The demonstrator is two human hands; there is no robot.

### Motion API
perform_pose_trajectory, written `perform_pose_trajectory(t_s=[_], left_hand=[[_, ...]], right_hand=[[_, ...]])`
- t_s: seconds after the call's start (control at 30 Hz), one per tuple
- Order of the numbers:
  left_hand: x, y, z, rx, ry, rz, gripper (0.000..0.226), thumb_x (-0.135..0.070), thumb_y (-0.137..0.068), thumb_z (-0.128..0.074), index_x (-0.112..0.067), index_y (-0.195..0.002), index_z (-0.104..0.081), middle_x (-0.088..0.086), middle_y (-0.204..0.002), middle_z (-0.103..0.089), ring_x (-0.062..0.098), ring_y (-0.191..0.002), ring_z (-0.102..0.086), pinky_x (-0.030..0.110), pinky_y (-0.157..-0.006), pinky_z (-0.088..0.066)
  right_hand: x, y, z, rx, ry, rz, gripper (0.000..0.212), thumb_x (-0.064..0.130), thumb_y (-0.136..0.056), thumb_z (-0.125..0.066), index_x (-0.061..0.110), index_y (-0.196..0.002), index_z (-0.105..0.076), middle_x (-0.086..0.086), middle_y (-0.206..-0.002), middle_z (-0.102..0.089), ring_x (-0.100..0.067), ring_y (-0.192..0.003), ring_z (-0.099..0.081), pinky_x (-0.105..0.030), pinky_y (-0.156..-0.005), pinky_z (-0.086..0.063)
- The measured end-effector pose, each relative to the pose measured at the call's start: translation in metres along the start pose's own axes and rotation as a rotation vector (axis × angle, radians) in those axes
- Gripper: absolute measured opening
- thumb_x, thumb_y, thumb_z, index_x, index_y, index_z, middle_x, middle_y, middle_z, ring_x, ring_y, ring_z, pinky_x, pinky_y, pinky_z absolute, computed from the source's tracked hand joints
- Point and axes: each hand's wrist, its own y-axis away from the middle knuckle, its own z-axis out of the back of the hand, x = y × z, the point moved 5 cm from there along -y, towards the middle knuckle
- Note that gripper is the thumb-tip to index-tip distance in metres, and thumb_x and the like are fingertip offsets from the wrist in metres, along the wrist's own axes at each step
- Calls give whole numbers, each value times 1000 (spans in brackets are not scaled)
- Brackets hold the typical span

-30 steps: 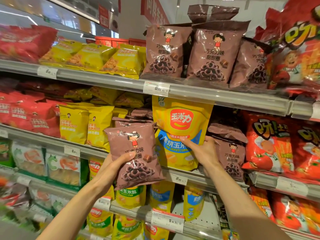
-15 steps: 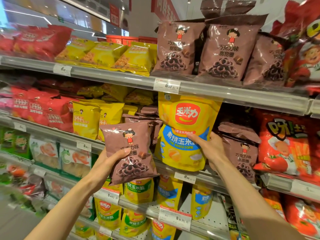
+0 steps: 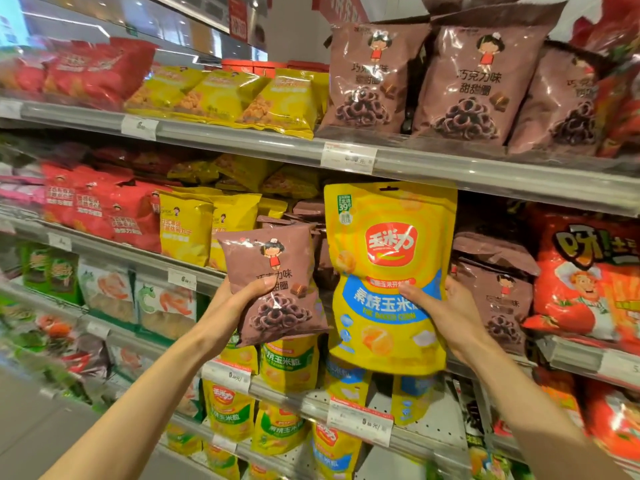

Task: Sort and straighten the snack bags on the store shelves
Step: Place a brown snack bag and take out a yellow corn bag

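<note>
Brown and glossy, the small snack bag [image 3: 275, 285] sits in my left hand [image 3: 239, 299], thumb curled across its front, fingers behind it, held tilted in front of the middle shelf [image 3: 138, 254]. At three o'clock from it, my right hand [image 3: 446, 311] grips the tall yellow corn bag [image 3: 388, 271] by its right edge, thumb pressed on the blue band, the bag upright against the shelf. More brown bags [image 3: 495, 292] lie at three o'clock of the yellow one, and three large brown bags [image 3: 467, 81] stand on the top shelf [image 3: 242, 142] at twelve o'clock.
</note>
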Motion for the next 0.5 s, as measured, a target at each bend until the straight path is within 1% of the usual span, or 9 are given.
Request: perform_pose_trajectory(t_s=[0.07,0.1,0.13,0.2,0.27,0.33,0.4,0.43,0.5], left_hand=[[4,-8,-24,28,19,6,82,-50,-63,-82,-17,-133,-56,10,-119,-74,31,-109,-72,46,-95,-55],[5,-11,-32,25,20,5,79,-49,-63,-80,-17,-132,-58,9,-118,-75,31,-108,-72,45,-95,-55],[7,-15,-36,14,16,2,77,-48,-64,-80,-17,-131,-59,10,-118,-75,32,-108,-72,45,-95,-55],[7,-23,-34,-1,18,2,80,-49,-62,-83,-14,-130,-60,11,-118,-75,32,-108,-72,45,-94,-55],[3,-30,-29,5,16,9,94,-57,-53,-89,-13,-130,-61,12,-117,-75,32,-105,-73,41,-87,-59],[-1,-33,-27,19,-18,1,103,-65,-45,-90,-12,-129,-61,13,-115,-75,32,-103,-74,35,-81,-61],[1,-35,-29,37,-29,5,103,-66,-46,-90,-13,-129,-60,12,-116,-75,32,-103,-73,37,-84,-59],[3,-36,-31,47,-27,19,102,-65,-47,-90,-14,-130,-60,12,-117,-75,32,-105,-73,41,-87,-58],[9,-36,-34,57,-27,52,102,-64,-48,-91,-14,-131,-59,13,-118,-74,34,-107,-72,46,-94,-55]], right_hand=[[-7,-5,1,-54,-21,10,49,28,-71,-87,22,-118,-71,-1,-112,-79,-26,-103,-76,-46,-91,-59],[-7,-8,2,-72,-29,11,48,27,-72,-87,22,-117,-71,-1,-112,-79,-26,-103,-76,-47,-93,-58],[-6,-11,2,-67,-21,14,46,25,-74,-86,22,-118,-71,-1,-111,-79,-25,-102,-76,-45,-90,-60],[0,-12,11,-38,13,12,42,20,-79,-83,21,-118,-70,1,-109,-80,-21,-97,-77,-36,-78,-63],[7,-12,24,-9,23,8,43,20,-77,-83,20,-118,-70,2,-107,-80,-20,-94,-78,-29,-71,-63],[11,-14,31,13,19,2,45,23,-75,-82,20,-118,-69,3,-104,-80,-20,-93,-78,-28,-69,-63],[10,-18,30,14,34,-13,43,24,-75,-82,22,-117,-69,5,-102,-81,-19,-91,-78,-28,-68,-62],[9,-20,31,8,36,-14,44,25,-75,-83,23,-116,-69,5,-102,-81,-19,-92,-78,-30,-70,-62],[8,-22,35,-15,10,-28,51,30,-71,-84,21,-119,-69,2,-108,-80,-22,-97,-77,-39,-82,-61]])
